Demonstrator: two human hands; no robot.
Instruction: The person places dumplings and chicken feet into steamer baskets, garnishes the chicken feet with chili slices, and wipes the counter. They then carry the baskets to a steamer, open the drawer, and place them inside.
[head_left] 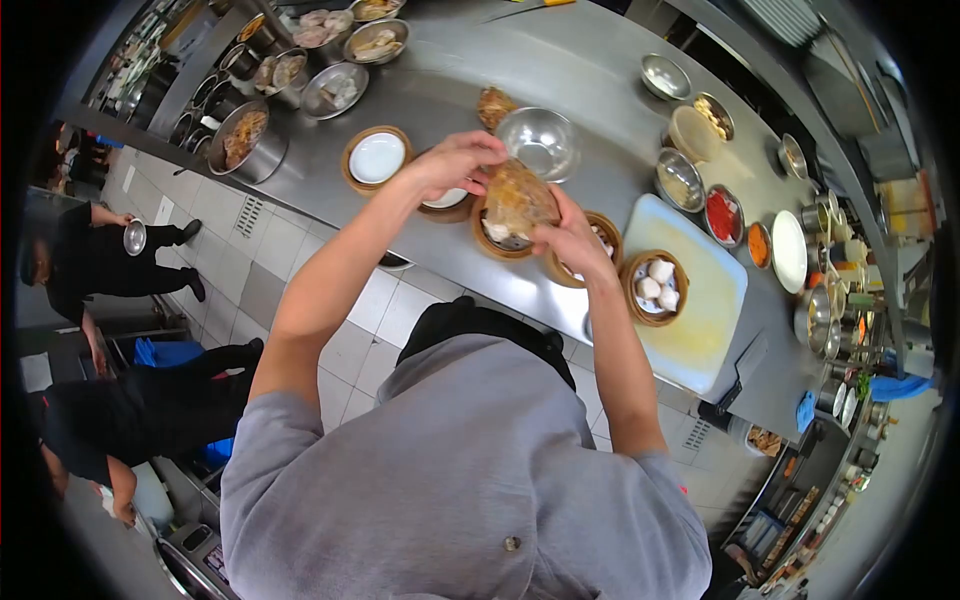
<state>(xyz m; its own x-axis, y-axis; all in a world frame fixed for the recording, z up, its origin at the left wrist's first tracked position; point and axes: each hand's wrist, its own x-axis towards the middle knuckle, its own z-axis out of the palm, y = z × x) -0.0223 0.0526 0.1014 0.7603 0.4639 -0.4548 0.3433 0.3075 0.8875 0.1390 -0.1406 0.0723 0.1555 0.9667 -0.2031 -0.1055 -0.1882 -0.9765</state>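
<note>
A clear plastic bag of brownish food (522,203) is between my two hands, above the row of bamboo steamers. My right hand (578,240) grips its lower right side. At its upper left edge, my left hand (455,165) has curled fingers and thumb on the plastic. Partly hidden under the bag is a bamboo steamer (482,240) with something white inside. Another steamer (612,232) is behind my right wrist. To the right, a steamer (655,318) holds several white buns. An empty metal bowl (545,145) stands just beyond the bag, beside a second brownish bag (495,107).
A steamer with a white dish (377,158) sits at left. On the right lie a cutting board (715,290) and a knife (742,370). Ingredient bowls (722,215) line the counter's far side. A metal pot (262,160) stands at the left edge. Two people in black work at left.
</note>
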